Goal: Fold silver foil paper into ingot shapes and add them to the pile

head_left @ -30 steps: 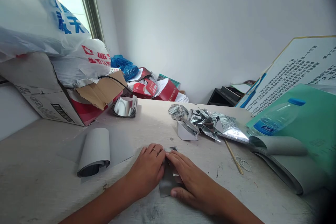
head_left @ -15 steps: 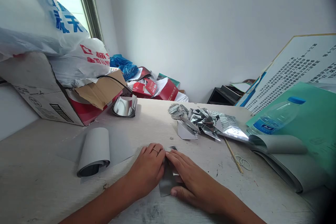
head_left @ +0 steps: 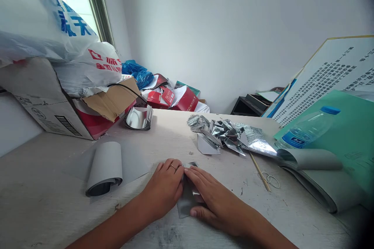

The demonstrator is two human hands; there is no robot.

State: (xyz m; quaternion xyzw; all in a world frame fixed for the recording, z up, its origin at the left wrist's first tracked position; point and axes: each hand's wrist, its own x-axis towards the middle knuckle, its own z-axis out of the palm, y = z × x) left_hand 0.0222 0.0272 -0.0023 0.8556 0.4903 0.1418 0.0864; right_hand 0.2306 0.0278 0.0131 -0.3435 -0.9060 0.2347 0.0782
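Observation:
A small folded sheet of shiny silver foil (head_left: 187,202) lies on the table between my two hands, with its far end (head_left: 191,164) showing past the fingertips. My left hand (head_left: 165,190), a ring on one finger, is closed with bent fingers pressed along the foil's left side. Across the right side of the foil, my right hand (head_left: 214,202) lies with its fingers stretched out together and the thumb apart, near the close end. The fingertips of both hands meet near the far end. The hands cover the middle of the foil.
A grey-white rolled sheet (head_left: 105,167) stands left; behind it are a silver roll (head_left: 138,118) and a cardboard box (head_left: 58,113). Crumpled foil pieces (head_left: 224,136) lie ahead. To the right are a thin stick (head_left: 260,173), rubber bands (head_left: 271,180), a plastic bottle (head_left: 306,130) and a bent sheet stack (head_left: 324,186).

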